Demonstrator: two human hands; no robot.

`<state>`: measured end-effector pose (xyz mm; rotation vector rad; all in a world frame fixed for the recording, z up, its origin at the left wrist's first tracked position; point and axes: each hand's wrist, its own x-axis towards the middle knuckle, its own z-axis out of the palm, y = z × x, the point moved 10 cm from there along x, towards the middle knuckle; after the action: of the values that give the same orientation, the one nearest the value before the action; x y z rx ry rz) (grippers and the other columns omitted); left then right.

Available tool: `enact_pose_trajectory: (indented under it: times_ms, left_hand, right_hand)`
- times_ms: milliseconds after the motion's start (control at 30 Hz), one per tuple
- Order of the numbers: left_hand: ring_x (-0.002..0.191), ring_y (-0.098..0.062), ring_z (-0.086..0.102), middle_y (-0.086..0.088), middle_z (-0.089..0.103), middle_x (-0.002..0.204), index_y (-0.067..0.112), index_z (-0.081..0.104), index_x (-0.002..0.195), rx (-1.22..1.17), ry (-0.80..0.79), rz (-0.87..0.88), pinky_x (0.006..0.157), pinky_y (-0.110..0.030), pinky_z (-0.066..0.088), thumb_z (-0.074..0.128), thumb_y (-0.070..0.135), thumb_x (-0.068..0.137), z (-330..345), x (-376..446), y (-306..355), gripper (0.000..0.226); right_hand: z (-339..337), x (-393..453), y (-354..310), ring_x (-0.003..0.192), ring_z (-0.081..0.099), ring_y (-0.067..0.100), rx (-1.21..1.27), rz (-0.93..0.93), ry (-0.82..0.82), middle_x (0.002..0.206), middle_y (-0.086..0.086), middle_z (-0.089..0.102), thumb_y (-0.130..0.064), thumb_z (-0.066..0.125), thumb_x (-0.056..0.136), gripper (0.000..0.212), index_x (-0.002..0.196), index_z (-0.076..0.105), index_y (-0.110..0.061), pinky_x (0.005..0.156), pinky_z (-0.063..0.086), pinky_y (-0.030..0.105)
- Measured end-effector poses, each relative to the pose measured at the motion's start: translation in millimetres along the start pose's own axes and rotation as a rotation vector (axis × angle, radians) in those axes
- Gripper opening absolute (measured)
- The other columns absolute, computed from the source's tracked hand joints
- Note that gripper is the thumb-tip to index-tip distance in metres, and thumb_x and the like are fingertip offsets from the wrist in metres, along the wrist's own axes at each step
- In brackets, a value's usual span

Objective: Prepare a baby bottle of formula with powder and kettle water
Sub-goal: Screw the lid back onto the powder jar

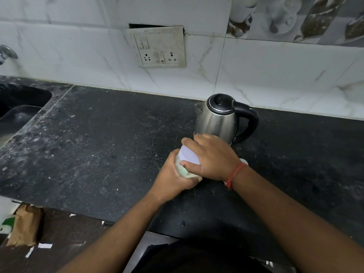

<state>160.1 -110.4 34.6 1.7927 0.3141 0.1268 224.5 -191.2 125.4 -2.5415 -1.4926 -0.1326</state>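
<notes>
Just at 6 o'clock of the brushed steel electric kettle with black lid and handle (218,119), a translucent pale-green jar with a flat lavender lid (189,156) stands upright on the dark speckled stone tabletop (98,154), long axis vertical. Left hand (175,178) wraps the jar body from 7 o'clock, fingers curled round it. Right hand (212,154) sits on top, fingers (190,141) curled over the far rim of the lid, thumb at the near rim: gripping the lid. Looks like a twist to open or close; can't tell which. Both hands on the jar, right hand nearer the kettle.

Contents: jar wall shows pale and cloudy, probably powder, level unreadable. Kettle lid is down, water level not visible, spout points to 9 o'clock, handle to 3 o'clock. No baby bottle clearly in view; a pale rounded thing (244,161) peeks out behind the right wrist, unidentifiable.

Black sink (19,107) at 9 o'clock, well apart.
</notes>
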Motion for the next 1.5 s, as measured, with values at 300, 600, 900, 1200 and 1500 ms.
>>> enact_pose_trajectory:
  times_ms: [300,600,900,1200,1500]
  left_hand:
    - [0.092,0.005,0.069,0.033,0.065,0.109,0.057,0.049,0.107,0.046,0.172,0.003,0.066,-0.013,0.054,0.091,0.040,0.059,-10.4,-0.9,1.6,0.066]
    - [0.123,-0.003,0.058,0.018,0.054,0.134,0.045,0.035,0.130,0.017,0.095,-0.036,0.096,-0.025,0.053,0.092,0.040,0.065,-17.7,12.0,-30.0,0.086]
    - [0.116,-0.002,0.058,0.021,0.048,0.128,0.032,0.030,0.134,0.079,0.079,-0.096,0.080,-0.016,0.053,0.089,0.029,0.074,-21.0,26.0,-63.7,0.084]
    - [0.112,0.015,0.055,0.023,0.049,0.128,0.031,0.029,0.135,0.134,0.013,-0.097,0.080,-0.005,0.048,0.091,0.029,0.077,-11.8,28.7,-71.7,0.085]
    - [0.149,-0.012,0.034,0.005,0.032,0.163,0.022,0.018,0.158,0.149,0.017,-0.084,0.124,-0.040,0.032,0.088,0.035,0.080,-24.7,27.6,-55.5,0.106]
  right_hand:
    - [5.1,10.2,5.7,0.086,0.060,0.026,-0.092,0.268,0.044,0.086,0.001,0.066,-0.069,0.026,0.087,0.063,0.095,0.063,-0.019,0.081,0.035,0.042]
    - [50.4,10.1,6.9,0.119,0.050,0.033,0.265,0.348,0.017,0.125,0.014,0.053,-0.064,0.062,0.084,0.083,0.145,0.045,-0.011,0.103,0.042,0.043]
    - [84.4,9.5,9.3,0.134,0.040,0.030,0.434,0.443,-0.036,0.147,0.011,0.048,-0.045,0.084,0.076,0.099,0.152,0.032,-0.009,0.113,0.036,0.039]
    - [88.5,-2.1,22.0,0.137,0.037,0.027,0.440,0.475,0.011,0.150,0.007,0.046,-0.045,0.082,0.077,0.097,0.153,0.030,-0.014,0.113,0.038,0.040]
    - [24.5,-18.7,45.0,0.134,0.046,0.025,0.548,0.486,0.296,0.146,0.010,0.051,-0.038,0.078,0.087,0.076,0.147,0.044,-0.009,0.112,0.040,0.039]
